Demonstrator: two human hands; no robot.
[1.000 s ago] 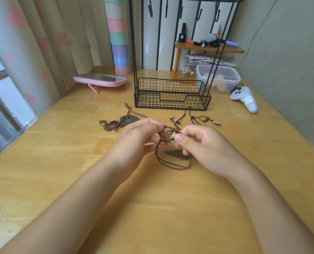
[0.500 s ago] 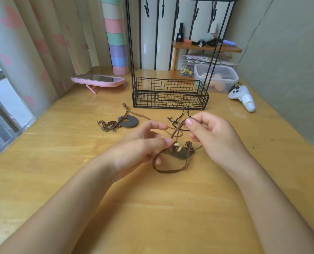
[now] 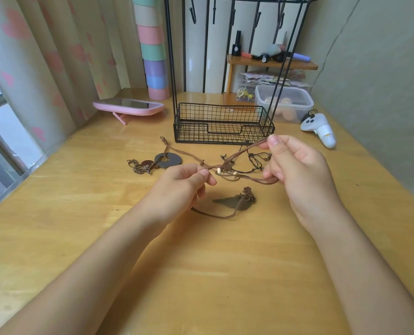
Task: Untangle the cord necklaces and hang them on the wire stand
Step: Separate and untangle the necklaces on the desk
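A: Starting from the left, we see the pink mirror (image 3: 128, 107) on the bench (image 3: 80, 189) where it lay a second ago, and the ring-pendant necklace (image 3: 167, 160) in front of it has not shifted either.

B: Our left hand (image 3: 177, 189) has changed, though. Its fingers (image 3: 204, 174) are pinched shut on one end of the brown cord necklace (image 3: 240, 152), low over the bench, where half a second ago they were bunched close against the right hand.

A: Agreed — the hands have drawn apart, and the cord now runs taut between them, rising to the right past a knot and two pale beads (image 3: 218, 170).

B: The leaf pendant (image 3: 235, 201) lies flat on the bench below the cord, with a slack loop trailing under our left hand.

A: Our right hand (image 3: 298, 172) has lifted toward the wire stand (image 3: 223, 124) — thumb and forefinger closed on the cord's upper end, just in front of the basket's right corner; lower fingers hold a second strand.

B: The black cord necklace (image 3: 256, 160) lies behind, on the bench.
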